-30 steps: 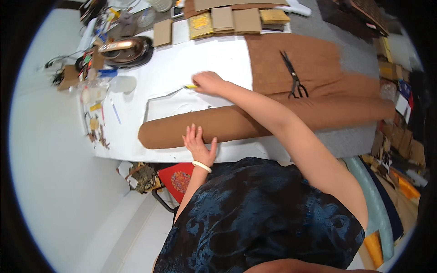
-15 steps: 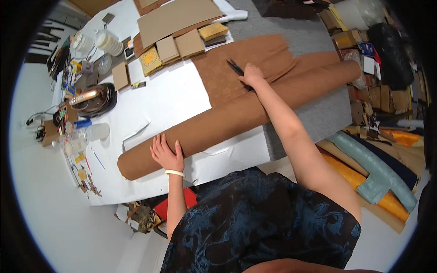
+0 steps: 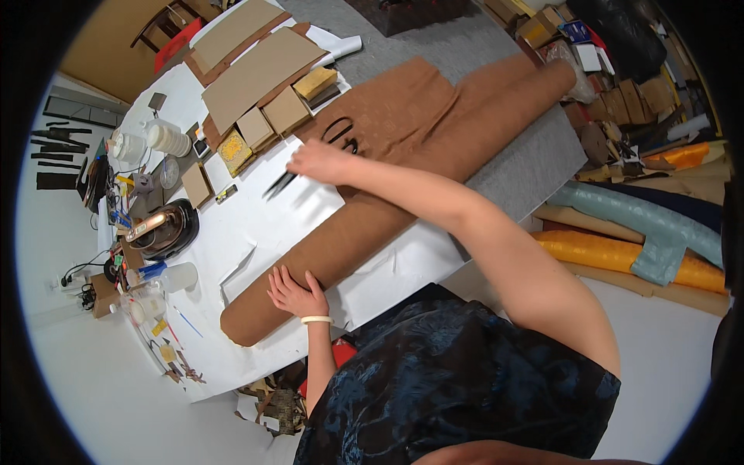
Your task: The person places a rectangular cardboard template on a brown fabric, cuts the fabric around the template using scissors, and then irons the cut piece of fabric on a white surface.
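Note:
A long roll of brown cloth [image 3: 387, 230] lies slantwise across the table, its loose end [image 3: 391, 101] spread out flat beyond it. My left hand [image 3: 297, 293] rests on the near-left part of the roll, palm down with fingers spread. Over the white sheet by the cloth's left edge, my right hand [image 3: 319, 162] is closed round the middle of a pair of black scissors [image 3: 280, 184]. The blades point toward the lower left, and the looped handles show beyond the hand, over the cloth. My right forearm passes above the roll and hides part of it.
White paper [image 3: 263, 225] covers the left of the table. Brown boards [image 3: 263, 74] and small boxes [image 3: 285, 110] sit at the far side. To the left are a kettle [image 3: 159, 230] and plastic containers [image 3: 167, 139]. More fabric rolls [image 3: 589, 248] lie at the right, below the table's edge.
My right hand has swung left with the scissors, from over the spread cloth to the white sheet. My left hand stays on the roll. The view has turned somewhat.

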A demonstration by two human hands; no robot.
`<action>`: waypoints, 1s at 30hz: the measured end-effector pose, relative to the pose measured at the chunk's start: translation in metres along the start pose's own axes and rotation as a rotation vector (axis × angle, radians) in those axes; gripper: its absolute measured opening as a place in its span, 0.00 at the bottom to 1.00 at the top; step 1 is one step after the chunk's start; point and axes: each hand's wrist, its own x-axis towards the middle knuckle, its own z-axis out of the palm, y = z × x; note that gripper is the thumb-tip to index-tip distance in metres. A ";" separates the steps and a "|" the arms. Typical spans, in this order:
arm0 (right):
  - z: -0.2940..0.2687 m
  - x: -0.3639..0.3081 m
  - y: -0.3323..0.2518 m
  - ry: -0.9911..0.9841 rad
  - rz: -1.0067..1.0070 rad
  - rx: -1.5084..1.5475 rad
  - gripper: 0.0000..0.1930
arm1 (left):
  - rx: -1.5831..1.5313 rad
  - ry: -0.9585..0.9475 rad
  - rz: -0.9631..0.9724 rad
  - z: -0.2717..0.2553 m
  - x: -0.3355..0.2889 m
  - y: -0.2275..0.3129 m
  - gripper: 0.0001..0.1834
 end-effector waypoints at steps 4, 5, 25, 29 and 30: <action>0.099 0.021 -0.048 -0.306 -0.050 0.063 0.10 | 0.013 0.026 0.031 0.003 0.015 0.005 0.29; 0.118 0.020 -0.054 -0.317 -0.020 0.081 0.09 | 0.009 0.016 0.044 0.005 0.019 0.010 0.29; -0.200 -0.452 -0.026 0.426 0.760 0.924 0.22 | -1.468 -0.765 -0.418 0.025 -0.088 0.410 0.29; -0.238 -0.594 0.008 0.269 0.874 0.746 0.21 | -1.850 -1.419 -0.602 0.056 -0.141 0.605 0.35; -0.242 -0.623 0.020 0.383 0.913 0.658 0.19 | -1.820 -1.419 -0.616 0.066 -0.151 0.638 0.35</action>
